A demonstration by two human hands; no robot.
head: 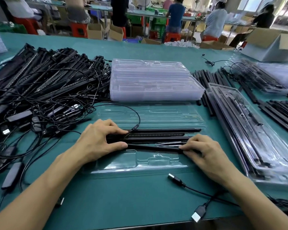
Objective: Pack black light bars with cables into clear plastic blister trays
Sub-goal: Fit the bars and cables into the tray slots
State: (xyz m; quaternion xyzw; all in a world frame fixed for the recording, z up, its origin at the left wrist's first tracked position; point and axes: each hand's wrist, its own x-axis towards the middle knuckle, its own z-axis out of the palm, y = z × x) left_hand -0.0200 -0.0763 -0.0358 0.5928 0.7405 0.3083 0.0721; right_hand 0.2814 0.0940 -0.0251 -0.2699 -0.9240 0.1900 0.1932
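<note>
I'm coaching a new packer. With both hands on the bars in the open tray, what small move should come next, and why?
Probably press the slanted bar down flat into the tray. It runs at an angle between the left hand and the right hand, which pinches its end, while the seated bars lie straight and parallel beside it.
</note>
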